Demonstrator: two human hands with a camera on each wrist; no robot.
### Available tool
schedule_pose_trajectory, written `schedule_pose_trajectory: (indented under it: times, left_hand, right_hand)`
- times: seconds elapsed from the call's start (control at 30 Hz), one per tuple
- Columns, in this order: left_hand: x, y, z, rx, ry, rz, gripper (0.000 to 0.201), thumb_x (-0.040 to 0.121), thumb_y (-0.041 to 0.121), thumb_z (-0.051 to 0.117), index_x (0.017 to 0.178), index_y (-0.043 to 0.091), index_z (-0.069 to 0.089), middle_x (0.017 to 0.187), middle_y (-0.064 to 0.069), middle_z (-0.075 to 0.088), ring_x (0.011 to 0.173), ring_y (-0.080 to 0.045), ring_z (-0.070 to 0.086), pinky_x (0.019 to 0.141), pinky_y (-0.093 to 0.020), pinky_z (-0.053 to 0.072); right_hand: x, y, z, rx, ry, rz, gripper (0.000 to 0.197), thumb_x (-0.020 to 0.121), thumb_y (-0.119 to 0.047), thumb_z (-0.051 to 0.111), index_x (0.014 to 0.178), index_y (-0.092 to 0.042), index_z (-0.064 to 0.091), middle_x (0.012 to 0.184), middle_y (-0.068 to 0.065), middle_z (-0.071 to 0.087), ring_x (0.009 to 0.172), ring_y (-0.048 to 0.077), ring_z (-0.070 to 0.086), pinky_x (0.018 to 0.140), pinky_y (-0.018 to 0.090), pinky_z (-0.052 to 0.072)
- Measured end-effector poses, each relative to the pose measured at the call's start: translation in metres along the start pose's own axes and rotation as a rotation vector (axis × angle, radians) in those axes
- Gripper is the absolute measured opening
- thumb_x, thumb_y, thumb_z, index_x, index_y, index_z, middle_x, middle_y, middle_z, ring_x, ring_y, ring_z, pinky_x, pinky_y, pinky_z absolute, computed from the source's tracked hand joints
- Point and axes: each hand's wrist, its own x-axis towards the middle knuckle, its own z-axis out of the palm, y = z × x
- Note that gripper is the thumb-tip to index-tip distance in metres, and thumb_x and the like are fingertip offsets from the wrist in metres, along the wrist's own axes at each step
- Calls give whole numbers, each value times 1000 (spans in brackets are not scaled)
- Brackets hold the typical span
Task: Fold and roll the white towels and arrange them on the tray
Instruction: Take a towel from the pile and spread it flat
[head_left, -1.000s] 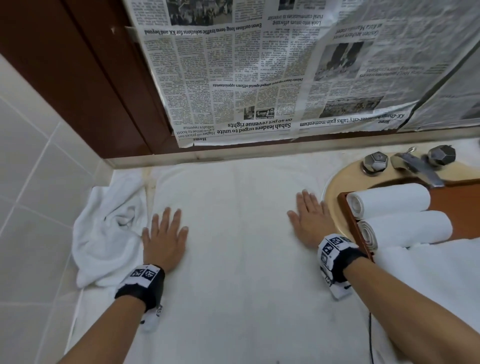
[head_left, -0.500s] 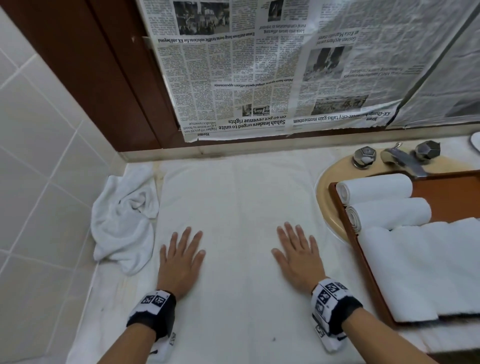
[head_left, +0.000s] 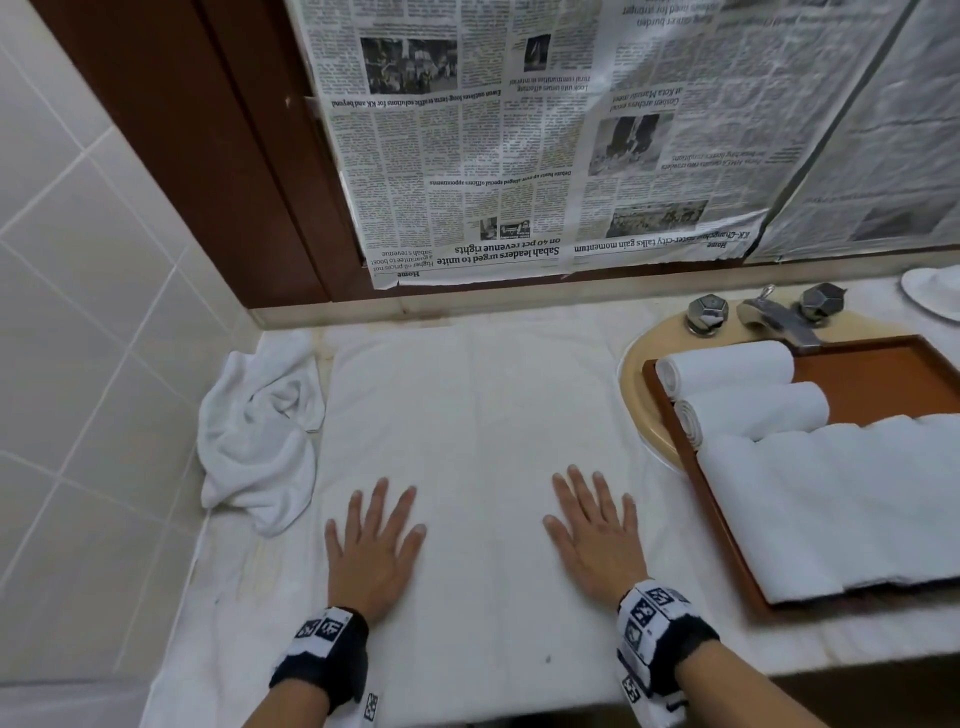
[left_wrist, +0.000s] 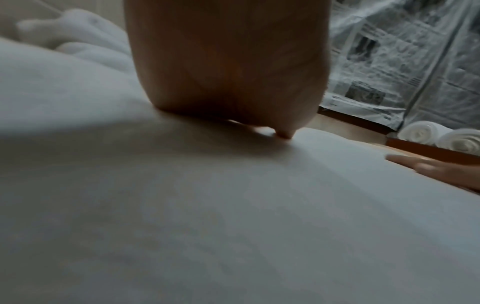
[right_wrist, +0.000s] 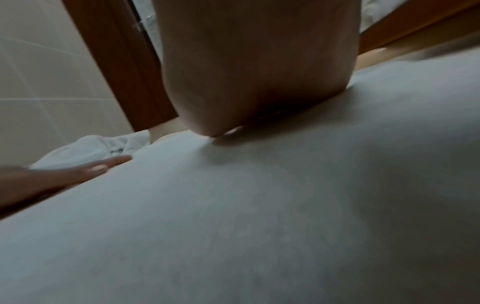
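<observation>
1. White terry cloth covers most of the desk: one flat towel (head_left: 467, 441) lies spread in front of the person, smooth, with faint fold creases.
2. Both hands lie palm-down on its near half, fingers straight and slightly spread, gripping nothing. The left hand (head_left: 371, 545) and the right hand (head_left: 592, 535) are well apart.
3. Done so far, by the look of it: two rolled towels (head_left: 737, 389) lie side by side at the far end of the brown tray (head_left: 883, 364), which sits over the sink on the right. A folded towel (head_left: 831, 509) fills the tray's near part, not yet rolled.
4. Left to do: fold and roll the flat towel, plus a crumpled towel (head_left: 260, 431) heaped against the tiled wall on the left.
</observation>
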Motion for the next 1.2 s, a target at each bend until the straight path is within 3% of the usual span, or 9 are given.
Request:
schedule_pose_trajectory:
  times: [0.13, 0.33, 0.47, 0.57, 0.7, 0.83, 0.93, 1.1, 1.2]
  left_hand:
    - [2, -18, -4, 18, -8, 19, 69, 81, 77, -6, 148, 61, -7, 159, 25, -21, 151, -13, -16, 120, -49, -8]
    - [-23, -13, -8, -7, -33, 52, 80, 80, 71, -8, 156, 47, 2, 165, 15, -12, 152, -19, -13, 121, -54, -3]
    - [-59, 13, 5, -37, -58, 69, 82, 79, 70, -9, 156, 44, 1, 165, 11, -13, 152, -22, -14, 120, -55, -3]
    - [-68, 17, 22, 1, -33, 58, 72, 82, 70, -9, 152, 52, -7, 161, 16, -23, 151, -21, -20, 120, -56, -8]
    - [-71, -4, 29, 18, 44, -9, 63, 86, 73, -5, 148, 59, -14, 160, 20, -24, 151, -16, -18, 121, -50, -9]
    - [-78, -28, 25, 11, 144, -62, 66, 91, 70, 4, 154, 51, 8, 166, 11, 2, 154, -22, 4, 122, -50, 6]
    - [-79, -27, 25, -41, 134, -111, 71, 91, 68, 1, 156, 43, 11, 167, 4, 7, 153, -26, 4, 122, -53, 7]
    - [-82, 11, 32, -91, 118, -34, 64, 93, 64, 8, 155, 46, 14, 166, 13, 1, 153, -22, -2, 119, -57, 1]
    - [-87, 1, 32, -126, 149, -115, 67, 92, 64, 6, 155, 43, 20, 167, 7, 9, 153, -24, 5, 120, -55, 7]
  right_hand:
    - [-11, 14, 3, 58, 44, 102, 76, 85, -68, -16, 154, -37, -18, 154, -21, -33, 148, 10, -24, 121, 46, -12]
    - [-31, -2, 0, 93, 20, 158, 64, 103, -54, 12, 158, -26, -8, 164, -9, -16, 151, 15, -16, 122, 44, -6]
    - [-47, -22, 8, 23, 34, -4, 67, 96, -61, -2, 156, -32, -11, 161, -15, -20, 150, 14, -19, 120, 45, -11]
    - [-54, -37, 22, -25, 9, -98, 61, 99, -57, 2, 155, -38, -12, 160, -17, -23, 149, 15, -23, 119, 45, -15]
    - [-57, -2, 26, -22, 84, -4, 61, 100, -61, 4, 155, -40, -14, 159, -18, -25, 148, 12, -24, 120, 43, -14]
    - [-72, 52, 25, -17, 148, 154, 69, 95, -63, 0, 157, -33, -12, 163, -13, -19, 150, 9, -17, 122, 43, -8]
    - [-78, 58, 17, 72, 168, 244, 73, 95, -57, 2, 158, -20, -5, 165, -4, -11, 151, 11, -12, 123, 43, -8]
    - [-76, -2, 27, 59, 169, -25, 70, 95, -52, -2, 158, -21, -7, 162, -8, -16, 150, 13, -17, 120, 43, -15]
    - [-72, -9, 40, 21, 160, -28, 68, 97, -54, 2, 158, -24, -4, 162, -10, -15, 151, 13, -12, 121, 44, -11]
